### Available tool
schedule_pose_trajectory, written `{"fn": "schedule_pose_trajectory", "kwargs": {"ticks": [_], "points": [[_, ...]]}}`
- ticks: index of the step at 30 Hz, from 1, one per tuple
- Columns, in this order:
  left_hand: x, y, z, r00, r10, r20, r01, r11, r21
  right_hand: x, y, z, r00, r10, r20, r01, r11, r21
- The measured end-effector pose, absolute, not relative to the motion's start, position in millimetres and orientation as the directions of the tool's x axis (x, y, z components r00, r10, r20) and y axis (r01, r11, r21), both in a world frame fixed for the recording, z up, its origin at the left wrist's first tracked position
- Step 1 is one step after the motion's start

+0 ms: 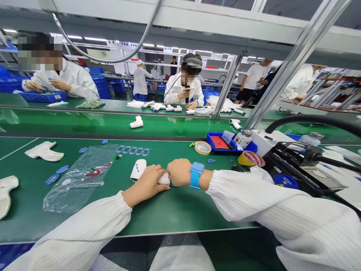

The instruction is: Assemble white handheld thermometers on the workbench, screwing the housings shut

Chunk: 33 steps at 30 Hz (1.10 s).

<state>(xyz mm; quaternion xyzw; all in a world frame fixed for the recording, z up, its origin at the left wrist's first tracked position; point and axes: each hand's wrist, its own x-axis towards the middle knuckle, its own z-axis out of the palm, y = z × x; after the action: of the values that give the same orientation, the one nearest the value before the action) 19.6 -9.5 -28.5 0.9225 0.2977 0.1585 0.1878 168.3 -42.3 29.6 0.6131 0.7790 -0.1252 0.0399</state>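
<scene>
A white pistol-shaped plastic device (138,169) with small blue marks on its side lies on the green bench mat. My left hand (148,182) is closed over it, thumb and fingers around its narrower end. Pressed up to that same end, my right hand (179,171) is curled into a fist, with a blue band on the wrist. A bit of blue shows under the right fingers, but what they grip is hidden. Just beyond the device lies a row of blue-grey oval rings (133,150), with a small green circuit board (117,157) to their left.
On the left are a see-through plastic bag (76,188) with red and white wires, blue covers (56,174) and white shell halves (45,151). Tape rolls (203,147), a blue tray (231,142) and a black machine (293,169) stand right. Co-workers sit across the green belt (70,124).
</scene>
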Motion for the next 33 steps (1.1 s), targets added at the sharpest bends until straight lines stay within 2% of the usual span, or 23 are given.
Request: {"fn": "schedule_pose_trajectory", "kwargs": {"ticks": [5,10,12,14,16,17,20,23,27,29,33], "points": [[11,-10,-19,0.686,0.687,0.240,0.466,-0.669,0.579,205,-48,22,-0.274,0.948,-0.162,0.944,0.233,-0.233],[-6,-2,9,0.422,0.860,0.287,0.329,-0.440,0.835,237,-52,7,-0.187,0.981,0.052,0.949,0.195,-0.248],[-7,3,18,0.315,0.916,0.250,0.158,-0.310,0.937,229,-53,6,-0.212,0.966,0.149,0.937,0.244,-0.250],[-5,11,22,0.241,0.962,0.129,-0.122,-0.102,0.987,212,-52,6,-0.318,0.911,0.262,0.886,0.384,-0.261],[-1,20,21,0.224,0.974,-0.017,-0.365,0.100,0.926,194,-47,7,-0.444,0.823,0.354,0.785,0.547,-0.289],[1,24,18,0.227,0.972,-0.067,-0.423,0.161,0.892,187,-43,8,-0.479,0.789,0.384,0.733,0.601,-0.320],[3,34,4,0.252,0.960,-0.122,-0.369,0.212,0.905,182,-23,17,-0.421,0.810,0.408,0.691,0.578,-0.434],[2,34,-13,0.288,0.943,-0.167,-0.235,0.239,0.942,193,2,37,-0.219,0.868,0.446,0.756,0.440,-0.485],[7,24,-32,0.363,0.925,-0.112,-0.054,0.141,0.988,208,33,60,0.029,0.838,0.544,0.813,0.297,-0.501],[10,21,-37,0.412,0.909,-0.069,0.008,0.071,0.997,211,45,61,0.064,0.846,0.529,0.857,0.225,-0.464],[11,22,-43,0.464,0.886,-0.019,0.091,-0.027,0.995,212,60,57,-0.009,0.915,0.404,0.906,0.179,-0.384]]}}
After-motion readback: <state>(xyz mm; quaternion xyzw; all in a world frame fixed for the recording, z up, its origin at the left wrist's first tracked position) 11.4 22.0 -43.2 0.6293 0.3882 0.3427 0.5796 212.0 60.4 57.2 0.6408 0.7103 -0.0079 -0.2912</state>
